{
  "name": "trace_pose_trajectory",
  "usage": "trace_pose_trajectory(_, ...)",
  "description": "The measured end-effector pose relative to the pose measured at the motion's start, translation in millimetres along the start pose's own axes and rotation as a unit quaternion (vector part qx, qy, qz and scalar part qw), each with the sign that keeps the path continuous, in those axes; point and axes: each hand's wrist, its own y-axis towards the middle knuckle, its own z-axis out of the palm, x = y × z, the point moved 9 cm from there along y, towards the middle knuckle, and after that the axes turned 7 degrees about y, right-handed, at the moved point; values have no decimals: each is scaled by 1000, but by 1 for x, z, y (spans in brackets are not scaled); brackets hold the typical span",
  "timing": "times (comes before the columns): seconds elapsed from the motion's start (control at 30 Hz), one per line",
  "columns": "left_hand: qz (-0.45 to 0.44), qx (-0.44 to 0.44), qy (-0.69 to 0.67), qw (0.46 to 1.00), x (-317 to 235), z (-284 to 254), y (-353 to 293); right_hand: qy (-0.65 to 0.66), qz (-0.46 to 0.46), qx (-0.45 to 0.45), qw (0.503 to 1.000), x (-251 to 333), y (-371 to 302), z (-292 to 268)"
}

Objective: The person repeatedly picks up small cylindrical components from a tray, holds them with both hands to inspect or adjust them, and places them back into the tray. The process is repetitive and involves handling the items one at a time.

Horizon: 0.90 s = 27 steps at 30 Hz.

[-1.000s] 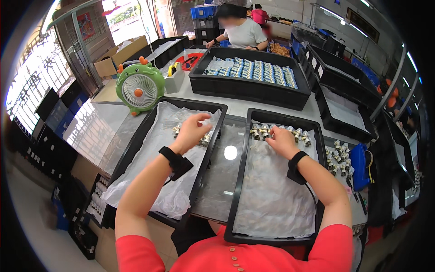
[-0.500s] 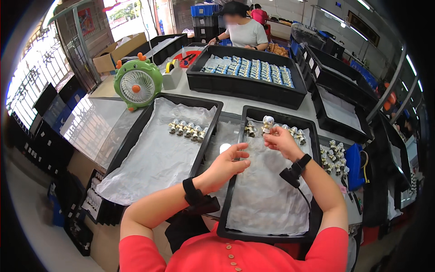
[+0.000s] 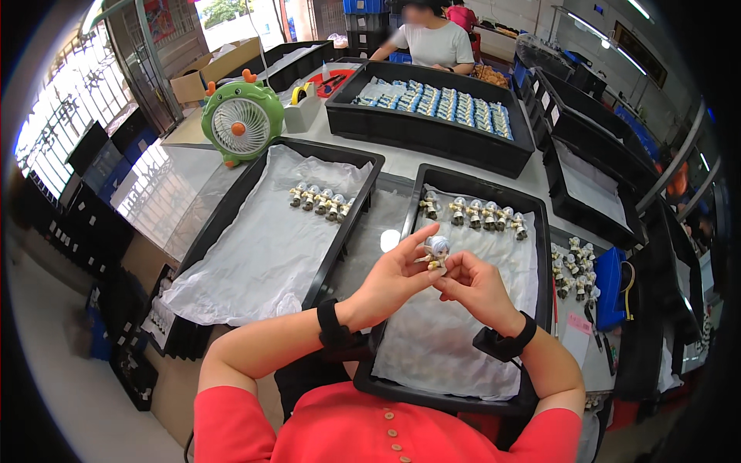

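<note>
A small figurine [image 3: 437,247] with pale hair and a white-and-gold outfit is held upright between my hands, above the right tray [image 3: 415,202]. My left hand [image 3: 392,279] has its thumb at the figurine's lower part, with the fingers reaching up beside and behind it. My right hand [image 3: 480,287] pinches it low from the right. Past my hands, a row of similar figurines [image 3: 488,216] lies on the paper at the tray's far end. Another short row of figurines [image 3: 319,202] lies in the left tray [image 3: 218,231], which is paper-lined too.
A green fan [image 3: 241,119] stands at the far left. Behind the trays is a big black tray [image 3: 432,144] with rows of blue-and-white pieces. More figurines [image 3: 575,266] lie at the right, beside a blue box [image 3: 610,287]. A person [image 3: 436,38] sits across the table.
My right hand has brought the figurine from the far end of the right tray toward me. My left hand, empty before, has come in and meets it at the figurine.
</note>
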Motion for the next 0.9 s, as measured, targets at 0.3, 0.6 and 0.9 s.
trace_pose_trajectory(0.3,7,-37,-26,999,10,-6,-17,-56,-23,21,998,5,-6,11)
trace_pose_trajectory(0.6,-53,-21,-104,993,23,-15,-14,-129,-122,3,984,20,-10,14)
trace_pose_trajectory(0.9,-68,21,-108,992,29,-20,6,-140,-89,-15,986,15,-5,6)
